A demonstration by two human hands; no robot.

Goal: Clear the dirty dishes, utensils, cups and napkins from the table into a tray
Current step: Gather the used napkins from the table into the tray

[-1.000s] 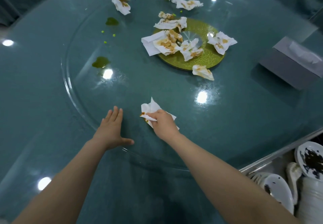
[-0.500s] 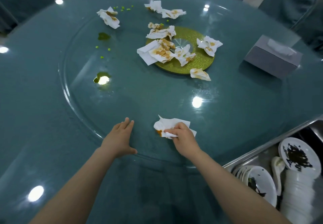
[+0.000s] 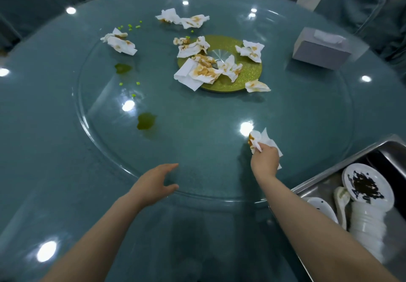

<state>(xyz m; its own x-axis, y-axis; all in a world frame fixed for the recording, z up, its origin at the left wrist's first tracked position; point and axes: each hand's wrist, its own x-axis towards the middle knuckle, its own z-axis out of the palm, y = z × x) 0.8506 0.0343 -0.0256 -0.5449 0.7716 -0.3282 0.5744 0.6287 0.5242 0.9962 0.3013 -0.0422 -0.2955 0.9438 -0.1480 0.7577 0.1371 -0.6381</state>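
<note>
A stained napkin (image 3: 267,142) is gripped in the right hand (image 3: 264,160) and has been carried rightward across the table (image 3: 55,149) toward the tray (image 3: 329,174) since a second ago, so one drop-off is judged near. The left hand (image 3: 153,185), fingers loose, holds nothing. Many soiled napkins (image 3: 197,70) remain. The tray is cut off at the frame edge.

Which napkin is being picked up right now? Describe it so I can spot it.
Start at the metal tray at the lower right. Just left of it, over the glass turntable, the right hand pinches a stained napkin. It is the only napkin held.
</note>
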